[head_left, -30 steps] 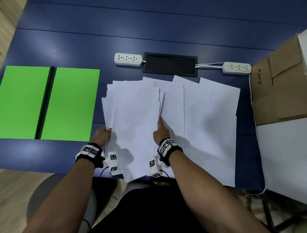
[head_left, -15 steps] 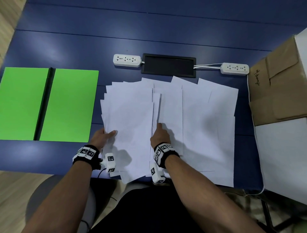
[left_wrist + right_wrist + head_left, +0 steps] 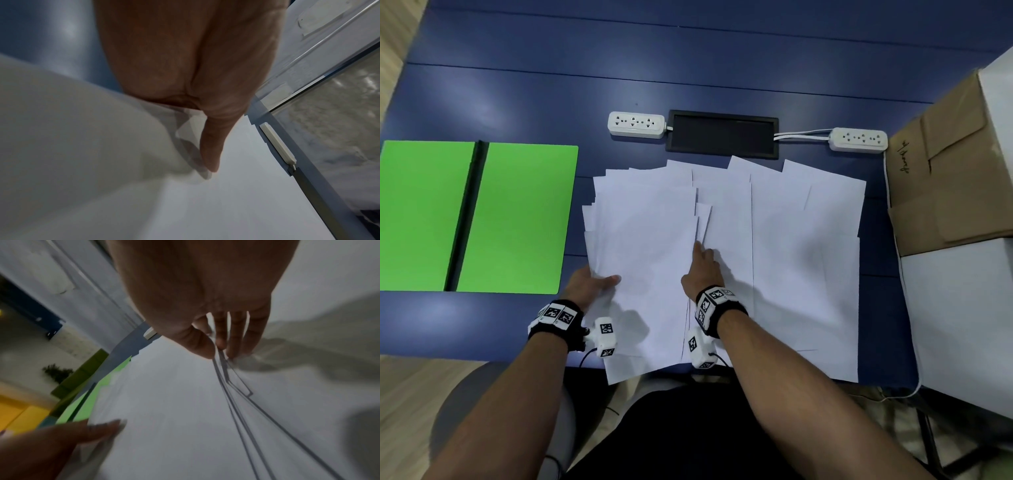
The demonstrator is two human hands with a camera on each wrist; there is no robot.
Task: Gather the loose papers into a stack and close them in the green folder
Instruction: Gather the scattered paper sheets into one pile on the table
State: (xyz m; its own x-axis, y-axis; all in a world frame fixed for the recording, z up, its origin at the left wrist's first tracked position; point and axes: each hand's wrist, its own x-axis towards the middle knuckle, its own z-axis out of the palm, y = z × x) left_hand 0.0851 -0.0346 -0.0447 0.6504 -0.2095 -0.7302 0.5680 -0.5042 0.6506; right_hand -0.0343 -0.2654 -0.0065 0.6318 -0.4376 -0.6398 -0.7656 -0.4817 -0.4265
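White loose papers lie fanned over the middle of the blue table. A partly gathered pile sits at their left side. My left hand grips the pile's lower left edge, thumb on the top sheet, the fingers hidden beneath. My right hand pinches several sheet edges at the pile's right side between thumb and fingers. The green folder lies open and flat left of the papers, dark spine in its middle, with nothing on it.
Two white power strips flank a black recessed panel just behind the papers. A cardboard box and a white box stand at the right. Some sheets overhang the table's near edge.
My right hand has drawn the sheet edges slightly left against the pile. My left thumb has come over onto the top sheet.
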